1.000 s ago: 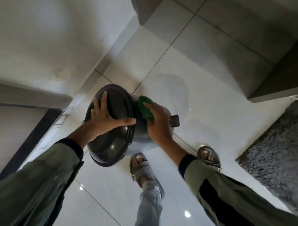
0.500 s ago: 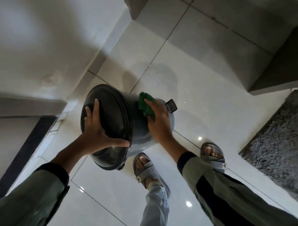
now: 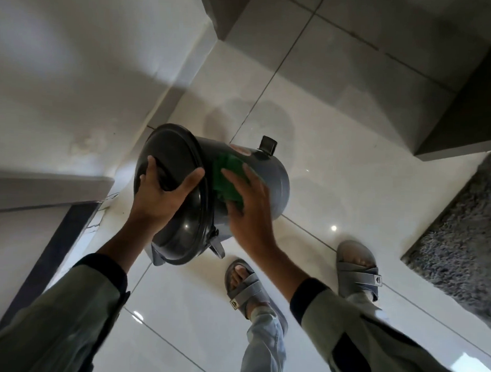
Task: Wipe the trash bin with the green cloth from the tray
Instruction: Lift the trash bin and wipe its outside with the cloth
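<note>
Dim, soft light is falling from the upper left, small lamp glare is shining on the glossy floor [image 3: 337, 190], the right hand [image 3: 251, 211] is blurring, and edges are bending.

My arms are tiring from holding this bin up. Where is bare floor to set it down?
The widest bare tile lies beyond the trash bin, between the wall and the grey rug. More lies near-left, under your left sleeve. It is crowded below your right hand, where both sandals stand.
</note>
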